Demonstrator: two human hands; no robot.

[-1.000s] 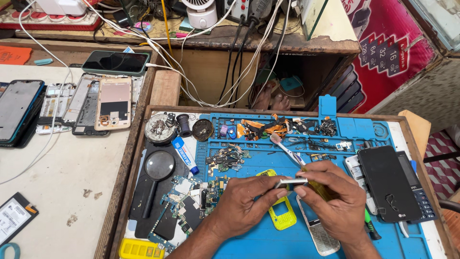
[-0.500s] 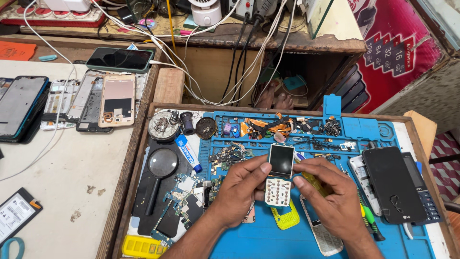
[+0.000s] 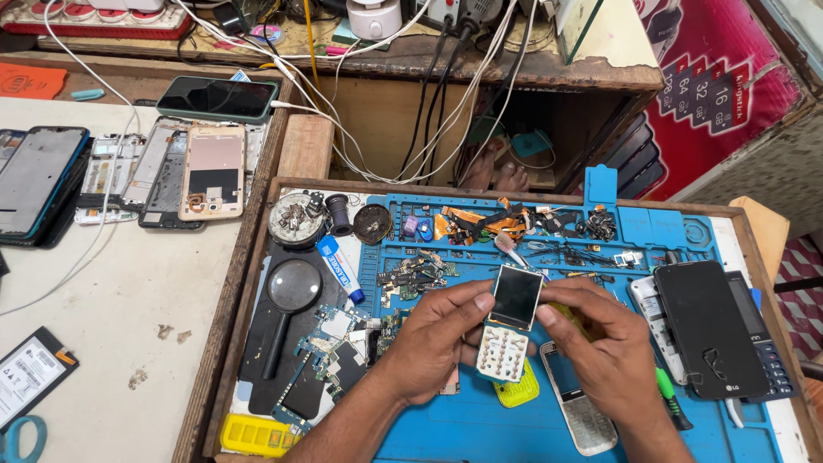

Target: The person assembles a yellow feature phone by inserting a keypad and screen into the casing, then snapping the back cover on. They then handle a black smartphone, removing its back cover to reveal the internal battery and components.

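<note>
Both hands hold a small keypad phone (image 3: pixel 509 330) upright over the blue work mat (image 3: pixel 480 420); its dark screen is on top and its bare white keypad below. My left hand (image 3: pixel 433 343) grips its left side, thumb near the screen. My right hand (image 3: pixel 600 339) holds the right side and covers a yellow object. Under the phone lies a yellow-green phone cover (image 3: pixel 517 390). A silver keypad phone (image 3: pixel 579 407) lies just right of it.
A magnifying glass (image 3: pixel 289 300), loose circuit boards (image 3: pixel 330 360) and a glue tube (image 3: pixel 340 267) lie left of my hands. Dark phones (image 3: pixel 707 330) rest at the right. Opened smartphones (image 3: pixel 184 171) lie on the white table (image 3: pixel 129 291). Cables hang behind the wooden tray (image 3: pixel 283 184).
The keypad phone went from lying flat and edge-on between my hands to upright with its face toward me. Both hands rose slightly.
</note>
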